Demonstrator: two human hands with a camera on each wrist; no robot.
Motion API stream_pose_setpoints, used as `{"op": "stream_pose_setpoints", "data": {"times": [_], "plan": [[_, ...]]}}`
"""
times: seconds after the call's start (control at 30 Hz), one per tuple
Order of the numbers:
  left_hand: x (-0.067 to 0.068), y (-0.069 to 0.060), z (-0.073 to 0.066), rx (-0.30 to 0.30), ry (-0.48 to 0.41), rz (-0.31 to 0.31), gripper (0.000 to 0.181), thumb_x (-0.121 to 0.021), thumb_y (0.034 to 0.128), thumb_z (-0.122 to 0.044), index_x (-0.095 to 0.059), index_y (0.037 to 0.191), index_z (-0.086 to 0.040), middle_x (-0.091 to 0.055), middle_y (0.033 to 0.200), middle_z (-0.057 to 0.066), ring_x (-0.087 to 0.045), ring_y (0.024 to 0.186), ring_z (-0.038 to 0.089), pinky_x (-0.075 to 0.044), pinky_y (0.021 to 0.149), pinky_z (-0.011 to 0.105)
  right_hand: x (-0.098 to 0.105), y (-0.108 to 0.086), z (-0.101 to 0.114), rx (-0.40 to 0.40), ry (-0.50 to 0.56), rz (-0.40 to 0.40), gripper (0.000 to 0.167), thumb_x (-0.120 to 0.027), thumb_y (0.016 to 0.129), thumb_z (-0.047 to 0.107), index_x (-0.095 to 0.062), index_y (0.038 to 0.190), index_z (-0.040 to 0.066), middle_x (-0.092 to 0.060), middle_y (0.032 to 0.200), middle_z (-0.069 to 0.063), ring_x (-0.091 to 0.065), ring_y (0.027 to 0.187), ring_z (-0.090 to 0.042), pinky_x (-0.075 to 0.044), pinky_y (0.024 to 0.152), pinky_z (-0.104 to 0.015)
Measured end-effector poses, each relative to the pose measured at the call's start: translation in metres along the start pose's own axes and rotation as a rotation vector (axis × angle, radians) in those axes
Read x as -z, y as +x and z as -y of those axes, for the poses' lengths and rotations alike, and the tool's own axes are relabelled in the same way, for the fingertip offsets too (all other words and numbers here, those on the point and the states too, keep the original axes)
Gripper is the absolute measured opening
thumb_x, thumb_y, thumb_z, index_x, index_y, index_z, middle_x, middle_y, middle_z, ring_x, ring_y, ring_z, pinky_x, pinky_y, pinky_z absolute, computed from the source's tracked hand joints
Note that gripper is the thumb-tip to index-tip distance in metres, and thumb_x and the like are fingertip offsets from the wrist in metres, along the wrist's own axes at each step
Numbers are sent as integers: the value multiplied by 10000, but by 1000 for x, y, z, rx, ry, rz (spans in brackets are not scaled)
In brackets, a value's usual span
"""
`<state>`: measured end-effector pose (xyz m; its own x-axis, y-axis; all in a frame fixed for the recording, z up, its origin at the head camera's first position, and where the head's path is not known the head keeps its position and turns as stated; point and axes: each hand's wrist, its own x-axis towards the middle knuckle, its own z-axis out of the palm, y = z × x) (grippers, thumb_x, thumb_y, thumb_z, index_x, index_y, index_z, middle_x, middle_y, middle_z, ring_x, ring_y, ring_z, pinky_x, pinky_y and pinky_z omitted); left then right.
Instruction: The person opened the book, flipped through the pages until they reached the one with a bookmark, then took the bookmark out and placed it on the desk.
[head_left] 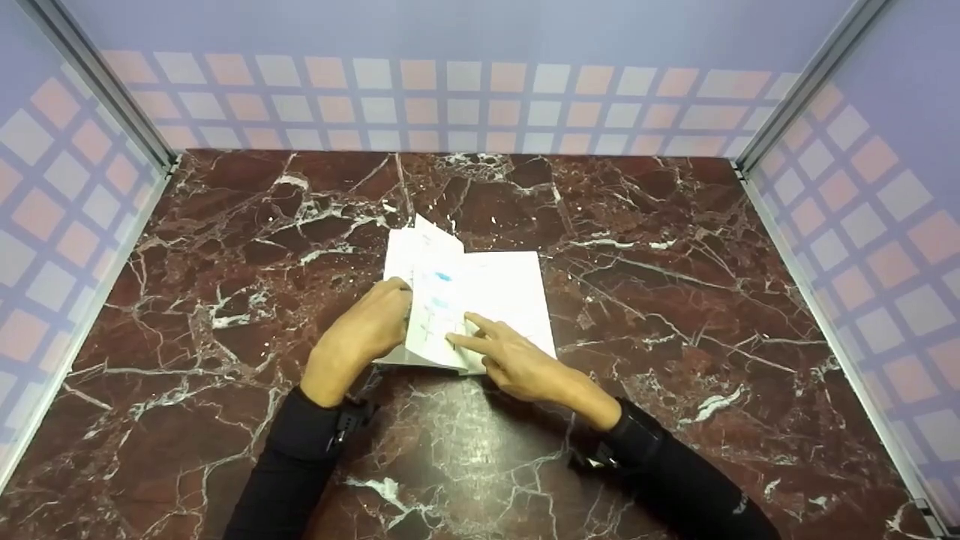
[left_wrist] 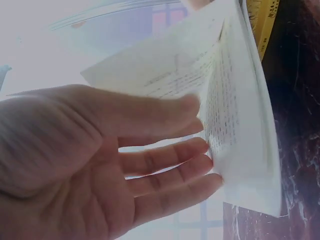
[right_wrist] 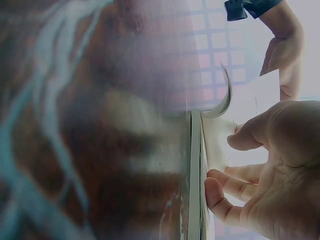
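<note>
An open book (head_left: 514, 300) with white pages lies at the middle of the marble-patterned table. One leaf (head_left: 439, 322) stands raised and curved over its left half, with small blue marks on it. My left hand (head_left: 366, 330) is at the left page, its fingertips partly hidden by that leaf. In the left wrist view its fingers extend and their tips touch a printed page (left_wrist: 245, 135). My right hand (head_left: 517, 360) reaches in from the lower right. Two of its fingers stretch onto the leaf near the spine, and the others bend loosely beside the book's lower edge.
The reddish-brown table (head_left: 675, 300) has white veins. Pale panels with pink and white squares (head_left: 465, 97) enclose it at the back and sides. A yellow strip with dark characters (left_wrist: 267, 25) shows beside the book in the left wrist view.
</note>
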<state>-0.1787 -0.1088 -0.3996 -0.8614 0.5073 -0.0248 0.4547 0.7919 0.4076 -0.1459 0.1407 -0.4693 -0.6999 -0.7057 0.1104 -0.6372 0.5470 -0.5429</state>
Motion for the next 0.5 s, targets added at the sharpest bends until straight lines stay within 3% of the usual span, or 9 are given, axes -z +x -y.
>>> {"op": "stream_pose_setpoints", "data": {"times": [0.27,0.4,0.5], "plan": [[3,-2,-2,5,-53,-122,170,-560,1001,8,-663,1134,35,-600,1112,238,-594,1028,376,-548,924,511,-4,-1,3,-6,-75,-20,717,-538,837,-160,-562,1489,136,-340,1594,-291,-508,1321,-419,-445,1125,-514],[4,-5,-5,30,-39,-179,303,-506,983,90,-598,1271,69,-559,1239,270,-578,1128,405,-523,1002,522,-3,0,4,-29,-83,4,739,-532,844,-169,-552,1501,169,-312,1616,-273,-472,1369,-421,-408,1156,-516],[4,-8,-11,70,8,-236,401,-482,954,136,-539,1349,96,-517,1321,282,-525,1220,422,-532,984,531,-3,0,4,-29,-79,12,748,-548,845,-182,-551,1502,175,-305,1619,-270,-465,1376,-415,-403,1161,-510]]}}
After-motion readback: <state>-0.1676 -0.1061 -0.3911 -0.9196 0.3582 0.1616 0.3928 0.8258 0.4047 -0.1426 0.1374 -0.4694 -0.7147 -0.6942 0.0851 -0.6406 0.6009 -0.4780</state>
